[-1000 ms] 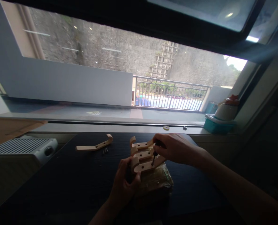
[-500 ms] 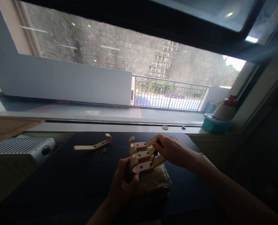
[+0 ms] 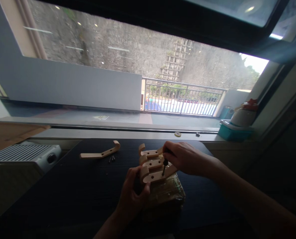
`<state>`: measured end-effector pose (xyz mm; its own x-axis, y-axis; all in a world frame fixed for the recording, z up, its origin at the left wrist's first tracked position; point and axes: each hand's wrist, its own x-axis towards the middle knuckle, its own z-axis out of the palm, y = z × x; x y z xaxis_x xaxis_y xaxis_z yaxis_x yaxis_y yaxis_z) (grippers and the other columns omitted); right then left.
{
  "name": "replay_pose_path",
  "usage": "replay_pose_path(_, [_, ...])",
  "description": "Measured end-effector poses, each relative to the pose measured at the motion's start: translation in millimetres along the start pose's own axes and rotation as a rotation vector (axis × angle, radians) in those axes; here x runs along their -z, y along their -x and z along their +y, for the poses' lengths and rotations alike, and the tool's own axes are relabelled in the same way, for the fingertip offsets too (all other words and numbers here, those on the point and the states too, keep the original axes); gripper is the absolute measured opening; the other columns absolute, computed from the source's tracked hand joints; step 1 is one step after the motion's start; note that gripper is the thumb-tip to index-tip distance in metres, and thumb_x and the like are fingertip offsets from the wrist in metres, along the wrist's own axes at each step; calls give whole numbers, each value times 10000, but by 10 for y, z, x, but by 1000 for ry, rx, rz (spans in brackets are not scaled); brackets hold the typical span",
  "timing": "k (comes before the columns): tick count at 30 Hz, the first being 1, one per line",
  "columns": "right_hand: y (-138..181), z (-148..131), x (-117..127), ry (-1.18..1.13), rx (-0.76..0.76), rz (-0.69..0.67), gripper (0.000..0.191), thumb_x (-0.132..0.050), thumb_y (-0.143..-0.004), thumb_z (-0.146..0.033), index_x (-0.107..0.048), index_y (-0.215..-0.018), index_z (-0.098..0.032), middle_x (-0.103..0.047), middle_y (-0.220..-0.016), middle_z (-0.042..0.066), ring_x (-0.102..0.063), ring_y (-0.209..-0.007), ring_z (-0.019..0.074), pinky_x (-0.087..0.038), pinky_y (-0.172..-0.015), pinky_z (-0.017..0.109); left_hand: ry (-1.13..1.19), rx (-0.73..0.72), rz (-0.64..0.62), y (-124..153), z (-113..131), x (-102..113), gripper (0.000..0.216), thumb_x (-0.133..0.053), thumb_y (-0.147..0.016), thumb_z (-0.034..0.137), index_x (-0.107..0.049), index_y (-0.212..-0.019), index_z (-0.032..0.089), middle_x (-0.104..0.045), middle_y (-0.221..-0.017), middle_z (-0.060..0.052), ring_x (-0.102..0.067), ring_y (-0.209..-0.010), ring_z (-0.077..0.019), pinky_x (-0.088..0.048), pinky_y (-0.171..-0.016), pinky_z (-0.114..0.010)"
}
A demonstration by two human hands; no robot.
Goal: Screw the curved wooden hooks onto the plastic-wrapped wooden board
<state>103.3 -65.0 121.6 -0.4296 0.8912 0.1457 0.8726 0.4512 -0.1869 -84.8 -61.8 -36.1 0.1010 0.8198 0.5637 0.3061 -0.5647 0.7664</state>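
My right hand (image 3: 181, 155) is closed around the dark handle of a screwdriver (image 3: 164, 166). The shaft points down, with its tip at a hole in the nearest wooden hook (image 3: 156, 177). At that hook's curled end, my left hand (image 3: 130, 194) grips it between thumb and fingers. Behind it lie a middle wooden hook (image 3: 154, 163) and a far wooden hook (image 3: 151, 153), side by side. A block wrapped in clear plastic (image 3: 169, 192) sits under the hooks. My right hand partly hides their straight ends.
To the left on the dark table (image 3: 70, 186) are a loose wooden hook (image 3: 94, 155) and several screws (image 3: 112, 159). A roll of tape (image 3: 177, 134) and a teal box (image 3: 234, 132) stand on the windowsill. A white radiator (image 3: 35, 154) is beside the table.
My right hand has rolled slightly left, and the screwdriver stands more upright. My left hand stays at the same hook. The whole view has shifted a little.
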Motion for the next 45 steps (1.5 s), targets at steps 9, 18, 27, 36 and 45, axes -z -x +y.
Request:
replay_pose_path(9, [8,-56,-14,115,-179,30,288,-370,-913,-388,-550,-873,-167,-610,-719,46,-519,-584,144,-256,-513,249,-4,-14,-20,-2,-13,6,347,-540,-769,203,-455,-1106,195,-572,-965,-48,-582,-912,-192,-488,-827,-347])
replay_pose_path(18, [-17,17,220,105,98,-116,239,-416,-891,-320,-619,-973,-221,-650,-820,17,-551,-702,132,-305,-586,238,-21,-20,-26,-12,-25,-6,329,-538,-772,213,-450,-1088,202,-575,-963,-39,-580,-915,-193,-483,-814,-335])
replay_pose_path(27, [-6,17,38,109,-76,0,272,-396,-899,-355,-574,-862,-152,-619,-711,39,-507,-608,136,-275,-524,243,-46,-70,-13,-12,-17,3,346,-542,-762,194,-445,-1093,207,-576,-948,-31,-579,-893,-186,-470,-804,-320])
replay_pose_path(36, [-13,-17,212,181,40,-72,272,-416,-880,-377,-631,-924,-215,-629,-720,12,-503,-593,125,-255,-527,247,-37,-43,-17,-15,-17,2,324,-529,-774,210,-454,-1089,198,-572,-956,-41,-580,-893,-187,-477,-801,-331])
replay_pose_path(45, [-14,38,76,62,8,-18,234,-420,-883,-334,-600,-883,-184,-621,-719,16,-489,-605,116,-275,-534,229,-64,-58,-23,-4,-21,6,338,-534,-768,211,-447,-1094,195,-576,-945,-42,-583,-887,-189,-482,-794,-329])
